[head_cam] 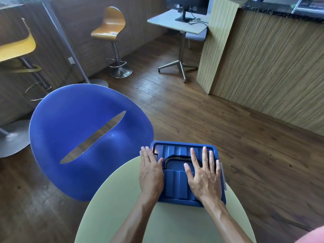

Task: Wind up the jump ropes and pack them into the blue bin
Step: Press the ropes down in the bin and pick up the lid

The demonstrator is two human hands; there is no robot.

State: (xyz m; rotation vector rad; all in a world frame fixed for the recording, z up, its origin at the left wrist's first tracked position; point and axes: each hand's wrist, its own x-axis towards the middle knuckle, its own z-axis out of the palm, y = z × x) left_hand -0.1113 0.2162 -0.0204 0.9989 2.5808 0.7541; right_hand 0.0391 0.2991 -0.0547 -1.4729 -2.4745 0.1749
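The blue bin (175, 186) stands on the round pale-green table (122, 199) with its ribbed blue lid on top; a black handle (172, 157) lies in the lid's recess. My left hand (150, 171) lies flat along the bin's left edge, fingers straight. My right hand (204, 174) presses flat on the right half of the lid, fingers spread. No jump rope is visible; the bin's inside is hidden by the lid.
A blue shell chair (84, 137) stands close to the table's left. Farther off are yellow bar stools (112, 30), a small desk with a monitor (182, 21), and a wooden counter (263, 64) on the right. The floor is dark wood.
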